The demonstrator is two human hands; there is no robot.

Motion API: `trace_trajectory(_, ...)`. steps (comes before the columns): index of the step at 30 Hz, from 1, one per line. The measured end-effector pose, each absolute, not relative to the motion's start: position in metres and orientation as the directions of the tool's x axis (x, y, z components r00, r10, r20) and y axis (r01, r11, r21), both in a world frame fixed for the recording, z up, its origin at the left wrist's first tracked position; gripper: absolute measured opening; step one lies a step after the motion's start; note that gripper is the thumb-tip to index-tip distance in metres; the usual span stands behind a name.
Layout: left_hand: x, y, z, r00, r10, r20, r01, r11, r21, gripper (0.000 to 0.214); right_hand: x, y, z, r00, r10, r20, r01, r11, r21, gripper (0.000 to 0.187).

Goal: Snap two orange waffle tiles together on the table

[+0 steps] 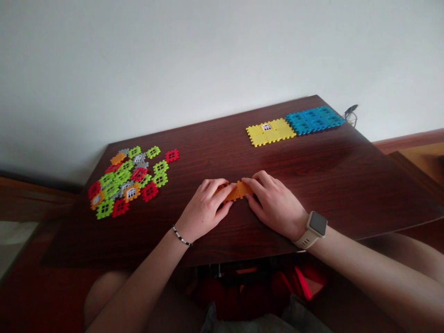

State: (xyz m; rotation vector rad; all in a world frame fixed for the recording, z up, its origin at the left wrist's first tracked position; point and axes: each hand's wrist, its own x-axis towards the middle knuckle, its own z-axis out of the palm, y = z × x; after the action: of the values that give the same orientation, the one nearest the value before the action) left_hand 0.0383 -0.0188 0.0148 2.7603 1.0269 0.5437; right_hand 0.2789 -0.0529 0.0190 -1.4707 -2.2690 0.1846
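Observation:
Near the middle of the table's front half, two orange interlocking tiles (pixel 233 194) lie side by side, edges meeting or nearly so. My left hand (pixel 209 203) grips the left tile with thumb and fingers, covering part of it. On the right tile, my right hand (pixel 272 200) has its fingertips and thumb closed around the outer side. Whether the tabs are fully locked together I cannot tell, as my fingers hide part of the seam.
A loose pile of green, red, grey and orange tiles (pixel 122 177) lies at the left of the dark wooden table (pixel 208 148). Toward the back right, a joined yellow panel (pixel 272 134) touches or nearly touches a blue panel (pixel 315 120). A wall (pixel 208 60) stands behind.

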Motion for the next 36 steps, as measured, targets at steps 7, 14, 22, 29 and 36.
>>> trace_trajectory(7,0.0388,-0.0181,0.0153,0.705,0.653,0.275,0.603,-0.757,0.252,0.044,0.2792,-0.0530,0.0192,-0.349,0.896,0.275,0.839,0.429,-0.335,0.032)
trace_trajectory(14,0.0383,-0.0183,0.0150,0.701,0.653,0.287,0.599,-0.757,0.260,0.046,0.2793,-0.0530,0.0186,-0.346,0.890,0.298,0.833,0.437,-0.340,0.031)
trace_trajectory(22,0.0389,-0.0189,0.0161,0.702,0.654,0.282,0.604,-0.757,0.250,0.045,0.2788,-0.0531,0.0193,-0.347,0.897,0.275,0.841,0.427,-0.333,0.032)
trace_trajectory(29,0.0384,-0.0189,0.0162,0.706,0.650,0.281,0.605,-0.760,0.236,0.043,0.2788,-0.0531,0.0205,-0.346,0.901,0.263,0.841,0.422,-0.338,0.032)
trace_trajectory(36,0.0389,-0.0185,0.0159,0.711,0.648,0.272,0.606,-0.761,0.231,0.044,0.2790,-0.0532,0.0211,-0.345,0.903,0.257,0.842,0.418,-0.341,0.031)
